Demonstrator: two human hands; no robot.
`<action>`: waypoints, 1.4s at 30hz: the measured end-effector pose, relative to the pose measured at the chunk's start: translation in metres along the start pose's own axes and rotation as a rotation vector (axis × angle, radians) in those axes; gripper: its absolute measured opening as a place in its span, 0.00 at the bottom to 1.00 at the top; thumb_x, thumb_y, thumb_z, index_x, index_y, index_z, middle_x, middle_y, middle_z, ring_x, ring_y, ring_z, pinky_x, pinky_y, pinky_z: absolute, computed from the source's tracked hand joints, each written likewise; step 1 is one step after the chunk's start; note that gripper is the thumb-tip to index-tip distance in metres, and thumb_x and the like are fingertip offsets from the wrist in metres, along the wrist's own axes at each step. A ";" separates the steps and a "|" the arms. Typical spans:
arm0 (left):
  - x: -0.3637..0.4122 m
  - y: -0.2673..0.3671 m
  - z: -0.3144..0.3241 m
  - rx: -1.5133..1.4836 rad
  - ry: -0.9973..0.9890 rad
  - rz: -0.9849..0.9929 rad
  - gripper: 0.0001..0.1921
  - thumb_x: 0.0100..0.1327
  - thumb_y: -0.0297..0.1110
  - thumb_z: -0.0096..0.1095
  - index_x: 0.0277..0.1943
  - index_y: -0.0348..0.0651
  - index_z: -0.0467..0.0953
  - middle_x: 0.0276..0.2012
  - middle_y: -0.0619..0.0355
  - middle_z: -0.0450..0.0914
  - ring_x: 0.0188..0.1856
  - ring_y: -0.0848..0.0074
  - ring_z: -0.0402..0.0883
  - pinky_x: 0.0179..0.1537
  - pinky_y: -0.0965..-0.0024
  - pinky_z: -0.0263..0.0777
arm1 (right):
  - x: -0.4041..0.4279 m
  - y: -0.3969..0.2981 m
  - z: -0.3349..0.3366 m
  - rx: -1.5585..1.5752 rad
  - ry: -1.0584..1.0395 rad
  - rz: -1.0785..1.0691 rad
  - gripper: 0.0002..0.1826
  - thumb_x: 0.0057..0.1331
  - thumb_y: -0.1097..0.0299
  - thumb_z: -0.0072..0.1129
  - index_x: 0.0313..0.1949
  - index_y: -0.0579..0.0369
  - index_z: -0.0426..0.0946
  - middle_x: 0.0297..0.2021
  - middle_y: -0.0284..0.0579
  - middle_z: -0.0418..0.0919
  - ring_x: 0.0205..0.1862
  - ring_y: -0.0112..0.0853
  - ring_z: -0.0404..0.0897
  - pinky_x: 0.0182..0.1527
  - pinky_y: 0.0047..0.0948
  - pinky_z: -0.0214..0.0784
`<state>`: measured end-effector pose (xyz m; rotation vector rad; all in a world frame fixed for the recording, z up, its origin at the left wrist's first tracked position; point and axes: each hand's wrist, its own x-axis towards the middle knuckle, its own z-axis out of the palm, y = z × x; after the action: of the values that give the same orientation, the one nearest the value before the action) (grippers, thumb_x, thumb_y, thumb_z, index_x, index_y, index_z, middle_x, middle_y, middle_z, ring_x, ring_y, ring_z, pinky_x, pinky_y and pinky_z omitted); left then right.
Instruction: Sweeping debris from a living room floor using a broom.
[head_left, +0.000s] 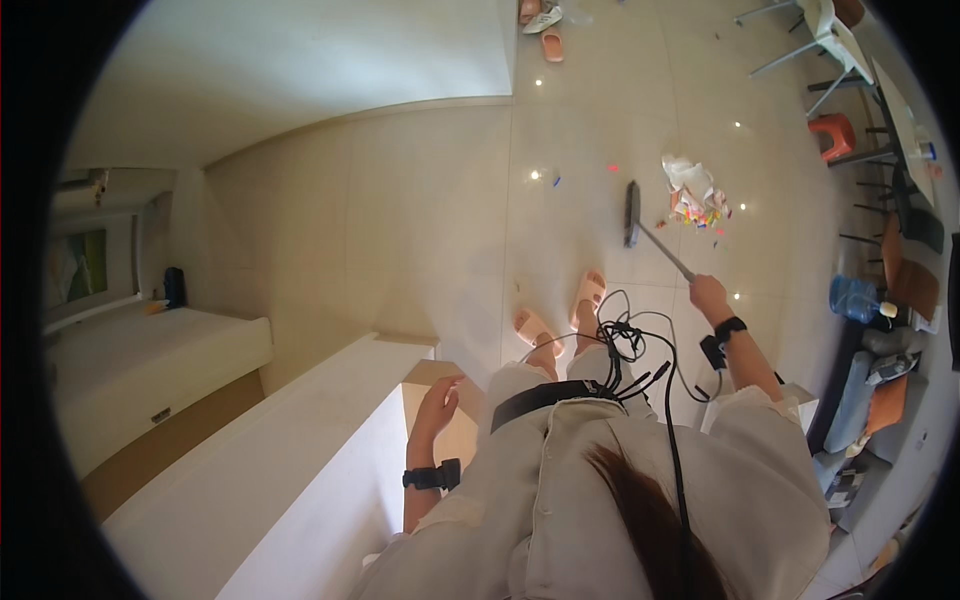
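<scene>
My right hand (710, 296) grips the grey handle (667, 251) of a broom. The broom's dark head (632, 214) rests on the tiled floor, ahead of my pink slippers. To the right of the broom head, and apart from it, lies a pile of litter (697, 196): crumpled white paper or plastic and small bright scraps. A few stray bits lie around, including a pink scrap (613, 168) and a blue one (556, 181). My left hand (441, 401) hangs at my side near a white half-wall, holding nothing, its fingers loosely bent.
Black cables (622, 337) dangle from my waist. A white ledge (300, 427) runs along the left. On the right are a red stool (834, 137), a white chair (836, 45), a water jug (855, 298) and a sofa (847, 397). Shoes (551, 45) lie beyond the wall corner.
</scene>
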<state>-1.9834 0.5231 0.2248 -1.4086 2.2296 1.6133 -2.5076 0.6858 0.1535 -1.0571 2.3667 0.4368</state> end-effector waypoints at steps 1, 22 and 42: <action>0.003 0.002 0.001 0.009 -0.004 0.006 0.15 0.56 0.24 0.45 0.47 0.39 0.67 0.42 0.51 0.72 0.46 0.65 0.71 0.47 0.69 0.63 | -0.001 0.010 0.001 -0.045 -0.037 0.001 0.10 0.56 0.63 0.47 0.32 0.53 0.74 0.28 0.50 0.76 0.32 0.43 0.76 0.34 0.40 0.69; -0.020 0.043 0.036 -0.013 0.079 -0.083 0.15 0.55 0.22 0.46 0.47 0.38 0.68 0.43 0.51 0.72 0.46 0.67 0.71 0.48 0.70 0.63 | 0.024 -0.118 0.045 0.062 0.111 -0.749 0.05 0.52 0.71 0.48 0.29 0.52 0.73 0.19 0.45 0.75 0.25 0.39 0.77 0.24 0.35 0.68; 0.054 0.077 0.037 0.090 -0.008 0.028 0.16 0.53 0.21 0.45 0.46 0.40 0.68 0.42 0.51 0.72 0.45 0.64 0.71 0.47 0.68 0.64 | 0.111 0.096 -0.022 0.111 0.065 0.215 0.10 0.50 0.68 0.50 0.32 0.54 0.76 0.32 0.49 0.77 0.36 0.41 0.77 0.37 0.36 0.70</action>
<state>-2.0837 0.5210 0.2371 -1.3530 2.2960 1.5030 -2.6503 0.6708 0.1165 -0.7814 2.5420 0.3468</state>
